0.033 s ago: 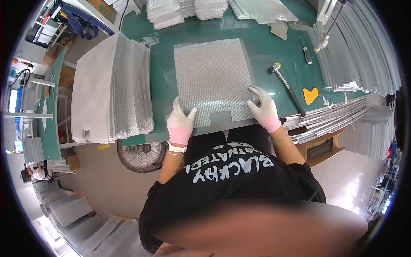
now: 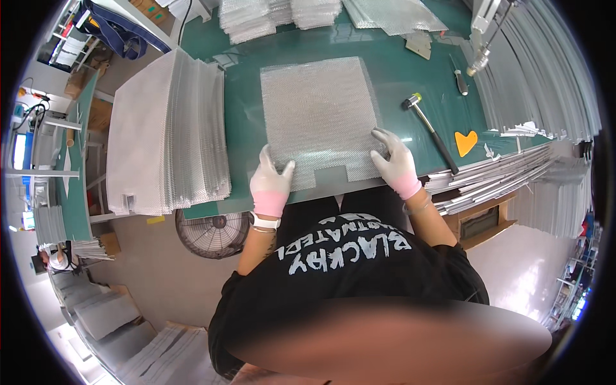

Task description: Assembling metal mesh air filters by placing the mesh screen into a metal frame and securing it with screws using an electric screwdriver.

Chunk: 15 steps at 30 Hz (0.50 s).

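here my left hand [image 2: 271,181] and right hand [image 2: 393,158] lie flat, fingers spread, gripping nothing, on the mesh sheet [image 2: 317,115] at the desk's [image 2: 244,122] near edge; it looks light, springy, sharp-edged, so i'd pinch its near corners.

A mesh sheet [image 2: 319,119] lies on the table [image 2: 244,128], stacked sheets [image 2: 167,138] left, hammer [image 2: 428,131] right.

Far to the left of your green worktop [image 2: 398,70], you have a small glowing bluish screen [image 2: 18,151] at the picture's edge, and brown cardboard boxes [image 2: 96,115] sit between that screen and the worktop's left end, with another [image 2: 149,9] above.
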Available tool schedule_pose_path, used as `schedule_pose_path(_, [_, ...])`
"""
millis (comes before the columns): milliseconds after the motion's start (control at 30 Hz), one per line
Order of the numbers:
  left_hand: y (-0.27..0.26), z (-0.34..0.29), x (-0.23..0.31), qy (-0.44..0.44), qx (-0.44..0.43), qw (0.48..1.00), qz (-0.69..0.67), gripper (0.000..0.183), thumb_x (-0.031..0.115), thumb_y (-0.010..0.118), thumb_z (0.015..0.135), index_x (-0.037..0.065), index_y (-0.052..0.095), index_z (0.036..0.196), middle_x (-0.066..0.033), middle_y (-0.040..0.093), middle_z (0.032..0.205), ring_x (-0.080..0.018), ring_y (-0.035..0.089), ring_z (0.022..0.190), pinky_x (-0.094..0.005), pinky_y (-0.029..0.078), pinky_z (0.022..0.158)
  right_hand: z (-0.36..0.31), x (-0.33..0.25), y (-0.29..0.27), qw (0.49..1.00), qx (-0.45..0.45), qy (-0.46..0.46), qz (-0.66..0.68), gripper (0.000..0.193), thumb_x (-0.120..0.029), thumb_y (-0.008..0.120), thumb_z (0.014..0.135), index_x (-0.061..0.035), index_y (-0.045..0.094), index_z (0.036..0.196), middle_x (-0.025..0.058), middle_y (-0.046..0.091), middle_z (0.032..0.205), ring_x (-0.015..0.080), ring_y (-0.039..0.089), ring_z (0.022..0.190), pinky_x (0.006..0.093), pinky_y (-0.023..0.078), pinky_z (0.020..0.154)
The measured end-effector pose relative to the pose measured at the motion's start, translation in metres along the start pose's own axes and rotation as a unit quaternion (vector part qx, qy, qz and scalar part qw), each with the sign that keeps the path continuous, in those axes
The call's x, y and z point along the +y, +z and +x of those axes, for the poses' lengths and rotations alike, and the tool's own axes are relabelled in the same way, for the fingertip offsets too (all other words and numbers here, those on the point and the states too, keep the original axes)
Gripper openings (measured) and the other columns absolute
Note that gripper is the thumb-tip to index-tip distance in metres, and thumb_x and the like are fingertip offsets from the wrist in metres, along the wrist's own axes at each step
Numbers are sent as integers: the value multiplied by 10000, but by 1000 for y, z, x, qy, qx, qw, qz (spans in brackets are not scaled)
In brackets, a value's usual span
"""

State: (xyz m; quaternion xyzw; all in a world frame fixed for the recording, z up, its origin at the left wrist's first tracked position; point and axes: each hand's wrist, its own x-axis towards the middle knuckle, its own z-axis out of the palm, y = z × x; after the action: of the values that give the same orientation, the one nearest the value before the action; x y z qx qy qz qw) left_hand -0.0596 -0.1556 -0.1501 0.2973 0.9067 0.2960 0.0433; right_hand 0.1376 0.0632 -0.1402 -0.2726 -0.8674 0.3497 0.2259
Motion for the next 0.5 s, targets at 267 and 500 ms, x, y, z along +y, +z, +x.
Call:
schedule_pose_path(267, [-3,0,8,-17,-30,999,28,711,329,734,816,12,416,1367,-209,662,1009,-338,667,850,-403,536,727,-5,7,11,997,-2,-10,-77,459,-152,653,838,-69,567,1281,184,551,1336,355,554,1196,396,474,986])
schedule_pose_path(500, [2,-1,-1,-11,-18,1000,1,702,321,745,807,-16,442,1343,-207,661,1021,-339,667,860,-403,531,759,-2,4,8,995,-21,-10,-97,469,-158,655,840,-96,545,1292,172,532,1356,354,563,1182,392,495,960])
